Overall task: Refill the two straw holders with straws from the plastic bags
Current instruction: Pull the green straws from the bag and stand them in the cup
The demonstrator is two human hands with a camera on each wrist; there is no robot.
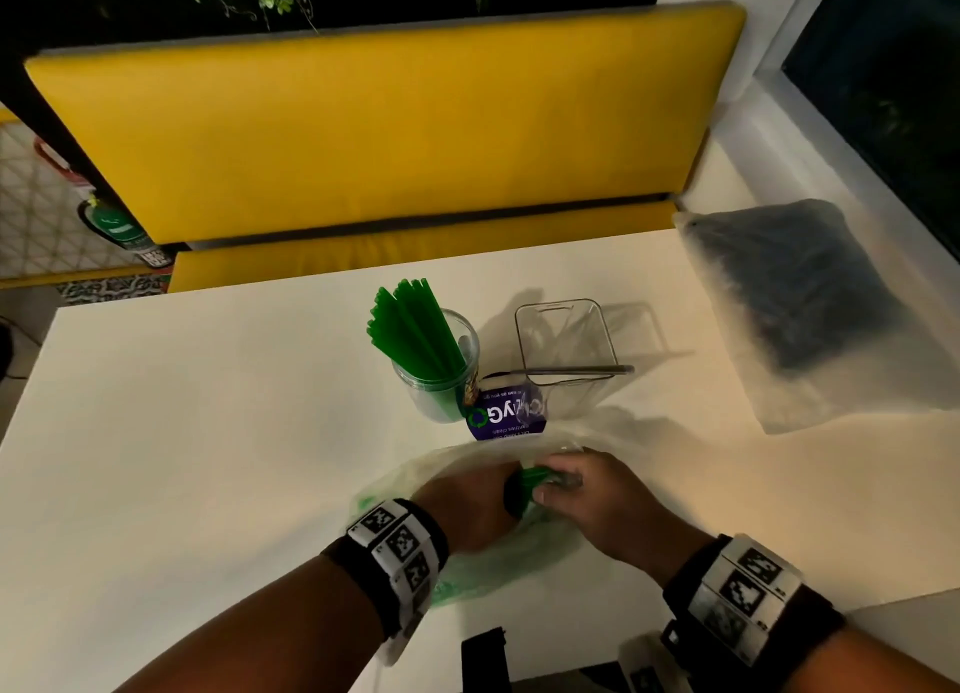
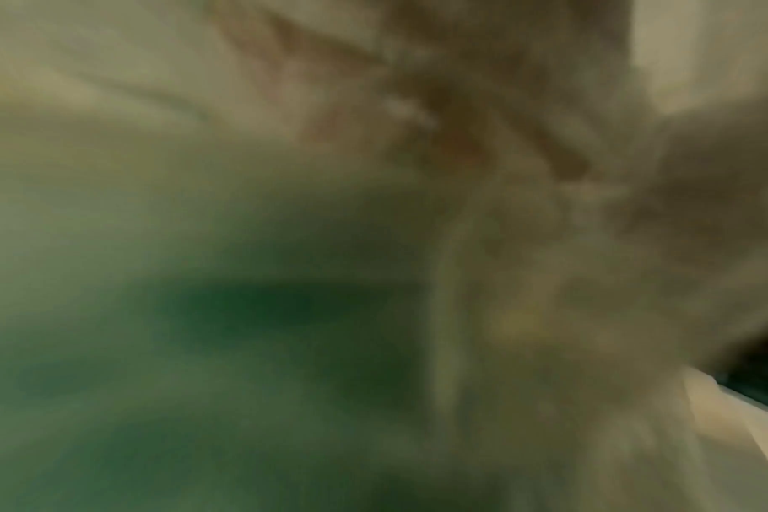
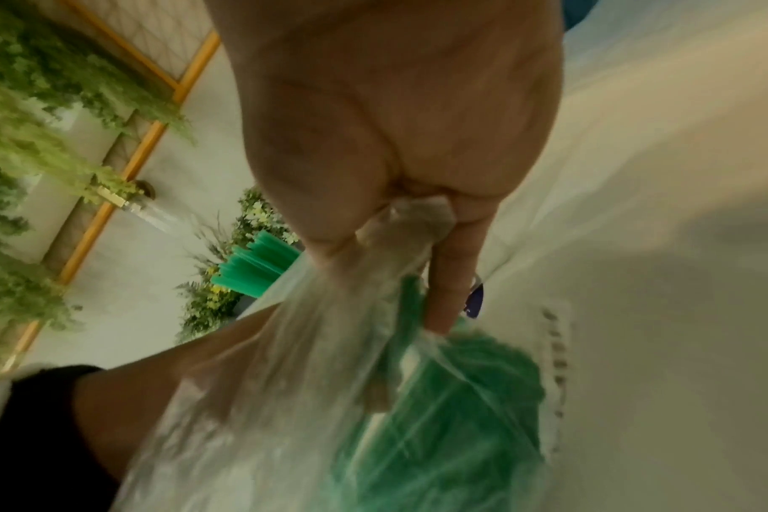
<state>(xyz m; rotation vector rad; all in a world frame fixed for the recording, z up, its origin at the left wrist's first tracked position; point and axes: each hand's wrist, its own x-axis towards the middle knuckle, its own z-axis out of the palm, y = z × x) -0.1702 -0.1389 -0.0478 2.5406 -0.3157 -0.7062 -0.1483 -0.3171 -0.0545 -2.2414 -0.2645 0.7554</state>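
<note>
A clear plastic bag of green straws (image 1: 483, 557) lies on the white table (image 1: 208, 432) near its front edge. My left hand (image 1: 467, 505) is in the bag's mouth, curled round a bundle of green straws (image 1: 530, 479). My right hand (image 1: 587, 490) grips the bag's bunched plastic (image 3: 413, 214) beside it. Behind them, a round clear holder (image 1: 441, 380) carries several green straws (image 1: 410, 329). To its right stands a square clear holder (image 1: 566, 339) with nothing in it. The left wrist view is a blur of green and plastic.
A bag of black straws (image 1: 795, 297) lies at the table's right edge. A purple label card (image 1: 506, 414) and a dark straw (image 1: 571, 370) lie in front of the holders. A yellow bench (image 1: 389, 131) runs behind the table.
</note>
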